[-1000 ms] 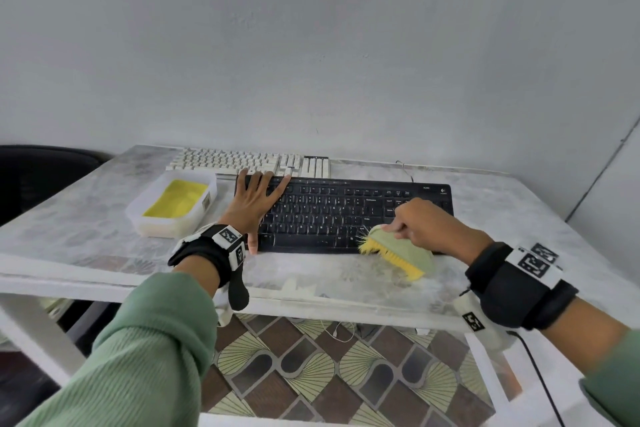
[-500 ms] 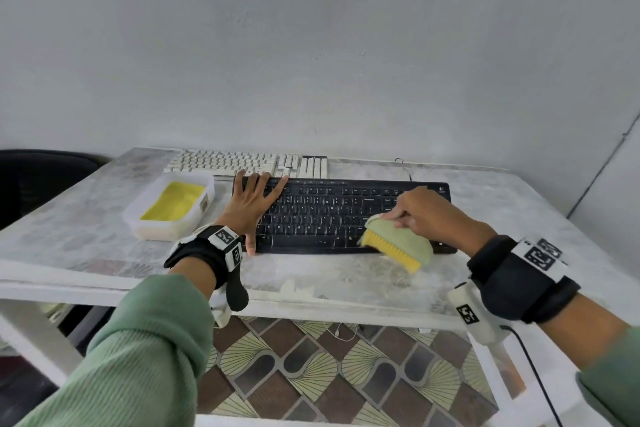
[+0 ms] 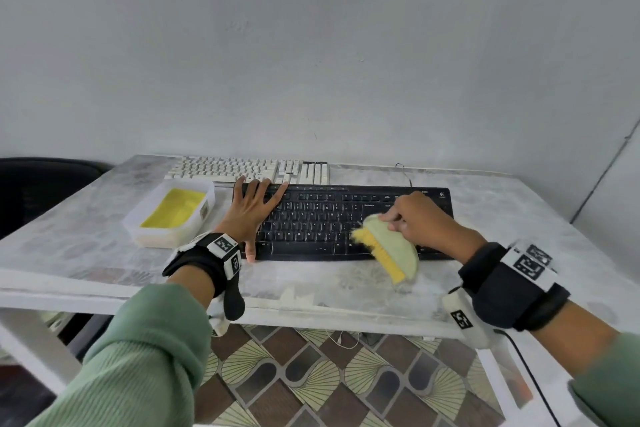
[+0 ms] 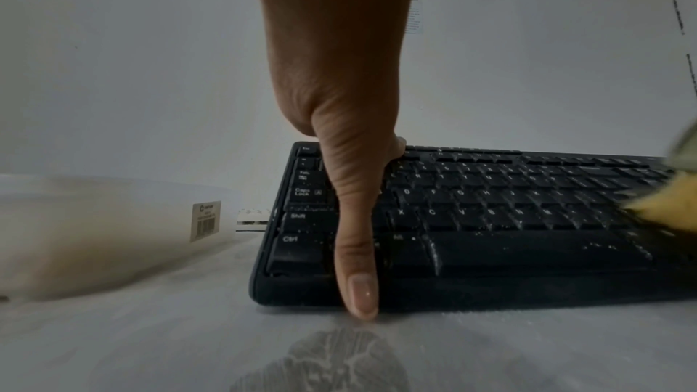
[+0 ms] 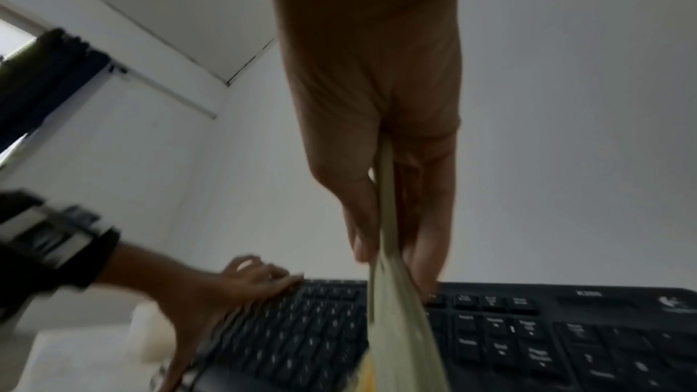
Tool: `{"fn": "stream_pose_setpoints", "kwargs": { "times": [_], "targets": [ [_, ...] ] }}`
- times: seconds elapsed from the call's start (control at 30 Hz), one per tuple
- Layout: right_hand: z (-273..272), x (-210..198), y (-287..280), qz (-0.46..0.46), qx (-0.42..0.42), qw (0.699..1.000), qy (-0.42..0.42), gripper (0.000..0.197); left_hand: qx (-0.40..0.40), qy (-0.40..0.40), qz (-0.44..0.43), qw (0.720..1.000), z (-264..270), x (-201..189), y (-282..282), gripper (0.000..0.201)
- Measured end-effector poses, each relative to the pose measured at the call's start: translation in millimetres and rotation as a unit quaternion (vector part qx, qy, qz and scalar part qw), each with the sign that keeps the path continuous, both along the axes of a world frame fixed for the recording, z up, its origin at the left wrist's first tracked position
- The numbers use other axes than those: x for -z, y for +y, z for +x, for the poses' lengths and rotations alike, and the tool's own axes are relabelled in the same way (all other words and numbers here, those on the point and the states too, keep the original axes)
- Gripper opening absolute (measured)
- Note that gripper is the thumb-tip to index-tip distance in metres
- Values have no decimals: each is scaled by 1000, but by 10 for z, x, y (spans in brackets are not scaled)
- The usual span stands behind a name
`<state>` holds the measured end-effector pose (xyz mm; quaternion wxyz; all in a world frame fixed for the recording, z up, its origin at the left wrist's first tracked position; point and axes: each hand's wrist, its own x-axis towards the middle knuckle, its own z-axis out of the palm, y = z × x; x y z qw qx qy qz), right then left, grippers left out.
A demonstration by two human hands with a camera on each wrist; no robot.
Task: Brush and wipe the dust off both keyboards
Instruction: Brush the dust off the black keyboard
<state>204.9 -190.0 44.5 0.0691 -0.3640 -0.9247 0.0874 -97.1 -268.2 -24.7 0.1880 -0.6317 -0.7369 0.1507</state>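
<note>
A black keyboard [image 3: 322, 222] lies across the middle of the table, with a white keyboard [image 3: 242, 168] behind it at the back. My left hand [image 3: 254, 210] lies flat with straight fingers on the black keyboard's left end [image 4: 301, 219], its thumb [image 4: 356, 264] down the front edge. My right hand [image 3: 419, 222] grips a pale green brush with yellow bristles [image 3: 388, 250]; the bristles touch the keys right of centre. In the right wrist view the fingers [image 5: 426, 219] pinch the brush body [image 5: 399, 324]. White specks dot the black keys [image 4: 528, 219].
A white plastic tub with a yellow cloth inside [image 3: 173, 211] stands left of the black keyboard. A dark chair [image 3: 38, 191] sits off the table's left. The wall stands close behind the white keyboard. A cable [image 3: 405, 173] runs from the black keyboard's back.
My right hand has carried the brush up from the keyboard's front edge onto the keys and slightly left. The left hand has stayed flat on the left end.
</note>
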Motion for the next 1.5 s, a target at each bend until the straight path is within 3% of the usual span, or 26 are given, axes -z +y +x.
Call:
{"fn": "stream_pose_setpoints", "kwargs": {
  "times": [0.07,0.13,0.23,0.3,0.53,0.63,0.77,0.87,1.0,1.07,1.13,1.23,1.3,1.43,1.5],
  "targets": [
    [12,-85,27,-39,19,999,15,27,7,1,6,1000,-23,10,10,176],
    [14,-165,69,-48,49,992,104,29,4,3,8,1000,-64,51,24,178],
    [-23,-203,153,9,106,964,245,35,0,6,20,1000,-98,62,32,184],
    [-95,-182,171,32,119,955,268,37,-1,5,2,1000,-79,66,18,178],
    [-314,-16,11,-13,66,989,130,29,-13,3,-19,1000,-20,-7,10,167],
    [-302,-136,75,-60,59,983,164,31,-10,7,-12,1000,-19,-8,8,168],
    [-333,-206,105,-1,92,963,252,32,-4,-1,-7,1000,-11,-20,-13,167],
    [-368,-49,20,18,78,979,185,24,-2,-1,-9,1000,-6,-24,-15,166],
    [-354,99,-70,-35,51,992,114,25,-6,-5,-14,1000,-3,-32,-12,166],
    [-326,54,-57,-67,48,990,115,29,-5,-6,-11,1000,1,-27,-17,166],
    [-292,-42,-18,-70,58,982,167,30,-1,-5,-8,1000,-4,-21,-17,167],
    [-281,-104,18,6,87,966,242,28,2,-9,-2,1000,-11,-12,-17,169],
    [-299,-18,-25,23,83,973,215,26,5,-12,2,1000,-22,-1,-15,170],
    [-284,144,-130,-31,61,990,123,26,0,-14,-1,1000,-28,1,-10,170],
    [-261,103,-127,-66,59,989,118,32,-3,-8,-1,1000,-18,-5,-14,170]
  ]
}}
